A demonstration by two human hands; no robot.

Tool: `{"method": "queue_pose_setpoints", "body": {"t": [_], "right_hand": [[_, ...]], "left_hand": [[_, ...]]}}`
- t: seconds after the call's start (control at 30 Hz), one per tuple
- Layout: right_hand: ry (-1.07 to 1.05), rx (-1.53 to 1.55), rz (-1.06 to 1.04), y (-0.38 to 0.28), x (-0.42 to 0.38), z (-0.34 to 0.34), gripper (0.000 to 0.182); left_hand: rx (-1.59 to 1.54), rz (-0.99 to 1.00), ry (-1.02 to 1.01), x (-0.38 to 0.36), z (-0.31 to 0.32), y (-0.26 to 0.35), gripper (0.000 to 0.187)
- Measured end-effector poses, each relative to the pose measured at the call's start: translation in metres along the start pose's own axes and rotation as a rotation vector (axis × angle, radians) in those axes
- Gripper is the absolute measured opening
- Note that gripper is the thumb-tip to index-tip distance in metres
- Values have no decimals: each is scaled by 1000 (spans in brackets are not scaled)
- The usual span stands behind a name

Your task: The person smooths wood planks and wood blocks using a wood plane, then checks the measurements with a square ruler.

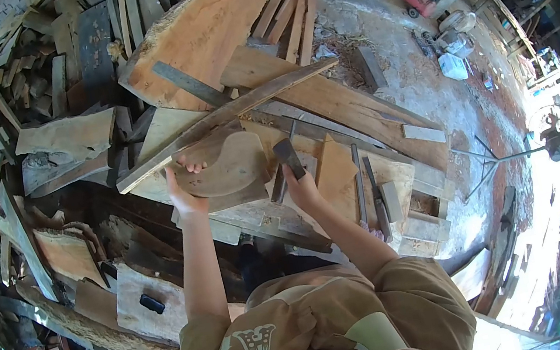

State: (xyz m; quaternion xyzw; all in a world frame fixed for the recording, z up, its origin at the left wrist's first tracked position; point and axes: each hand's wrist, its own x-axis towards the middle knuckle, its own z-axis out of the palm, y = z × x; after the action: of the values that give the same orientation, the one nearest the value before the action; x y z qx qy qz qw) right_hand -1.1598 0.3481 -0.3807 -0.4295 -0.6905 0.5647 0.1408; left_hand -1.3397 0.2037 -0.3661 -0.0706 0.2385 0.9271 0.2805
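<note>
Olive shirt (308,335) nearest the lens. Beyond, left hand (185,191) clamped on the near edge of a curved wooden piece (226,166); right hand (303,189), just beside, gripping a chisel (286,157) whose blade stands past the fingers, beside that piece's far edge.

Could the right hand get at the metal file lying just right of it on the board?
Probably yes. The right hand grips a dark tool, and the metal file lies uncovered beside it on the board; the hand would have to free its grip first.
</note>
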Motion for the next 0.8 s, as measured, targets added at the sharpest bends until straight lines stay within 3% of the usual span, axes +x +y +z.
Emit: {"method": "queue_pose_setpoints", "body": {"t": [0.1,0.27,0.33,0.37,0.43,0.67,0.8], "right_hand": [[18,-42,-9,4,6,-6,35],[65,-124,-26,10,8,-3,33],[110,-142,-85,20,12,0,34],[100,-145,-69,19,11,0,34],[91,-121,-6,21,11,-1,34],[140,24,19,36,16,-9,32],[142,13,-3,38,16,-13,32]], "left_hand": [[-12,-74,25,0,-39,-20,45],[-39,-132,136,-7,-38,-36,46],[264,-9,300,-3,-36,-36,38],[268,-14,317,0,-40,-34,38],[996,324,404,6,-51,-24,28],[1417,455,360,12,-62,-20,30],[1521,434,368,8,-56,-24,30]]}}
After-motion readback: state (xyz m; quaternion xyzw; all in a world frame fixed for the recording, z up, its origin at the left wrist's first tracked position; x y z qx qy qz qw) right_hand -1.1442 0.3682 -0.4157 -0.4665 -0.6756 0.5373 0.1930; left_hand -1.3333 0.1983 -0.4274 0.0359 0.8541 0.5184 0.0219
